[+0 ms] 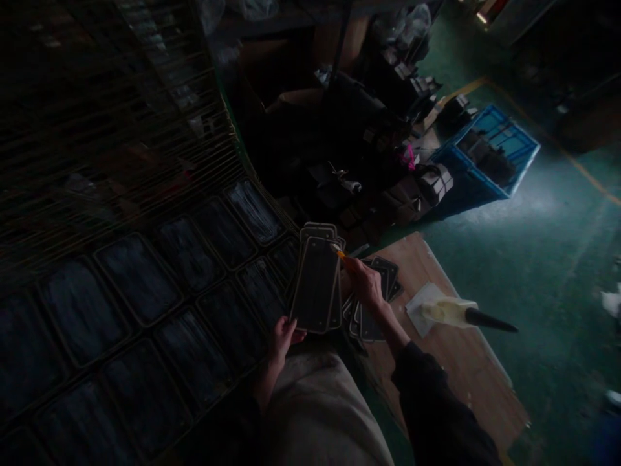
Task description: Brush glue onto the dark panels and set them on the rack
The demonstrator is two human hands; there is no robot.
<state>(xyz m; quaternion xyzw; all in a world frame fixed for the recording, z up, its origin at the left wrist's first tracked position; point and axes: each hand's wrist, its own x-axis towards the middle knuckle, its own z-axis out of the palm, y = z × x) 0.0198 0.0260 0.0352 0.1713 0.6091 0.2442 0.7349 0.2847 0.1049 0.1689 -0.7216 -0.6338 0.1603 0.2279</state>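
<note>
Near the middle of the head view, my left hand (281, 340) grips the lower left corner of a few dark rectangular plates (316, 285) with pale edges, held one on another. My right hand (366, 285) is closed around a brush (340, 253) with an orange handle. The brush tip is at the upper right corner of the top plate; I cannot tell whether it touches. Behind and below my right hand, more such plates (373, 327) lie loosely piled on a wooden board (466, 382). A cream container (446, 310) with a long dark end rests there over a white sheet.
Rows of dark panels with a streaky sheen (138, 275) fill the left side, beside a wire rack (121, 142). A blue crate (507, 188) holding dark pieces stands on the green floor at the upper right. Boxes and dark clutter (354, 116) lie beyond the plates.
</note>
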